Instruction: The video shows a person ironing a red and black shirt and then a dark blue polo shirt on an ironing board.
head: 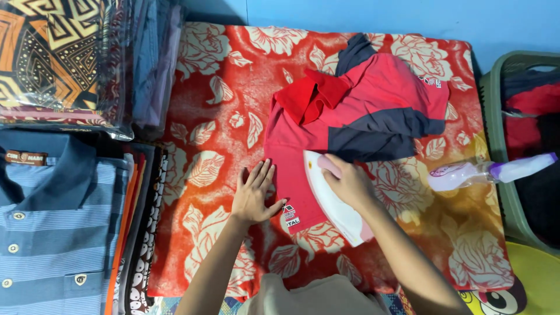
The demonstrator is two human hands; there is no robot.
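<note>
Head view: at centre frame the right hand [349, 182] is closed round the pink handle of a white iron [332, 201], whose soleplate lies on the lower part of a red and navy shirt [361, 111]. The left hand [254, 195] is released, palm down and fingers spread, pressing on the cloth [204, 116] at the shirt's left edge. The shirt sits in the upper middle of the frame, on the red flowered cloth, collar folded over.

The shirt looks soft and light, apt to slide and bunch; I judge that flat-palm pressure at an edge, as the left hand gives, suits it best. The iron looks stiff and fairly heavy, hot underneath, so the handle is the only safe hold.

A spray bottle [490, 173] lies at the right, near a green basket [496, 105]. Folded shirts [58, 221] are stacked at the left.
</note>
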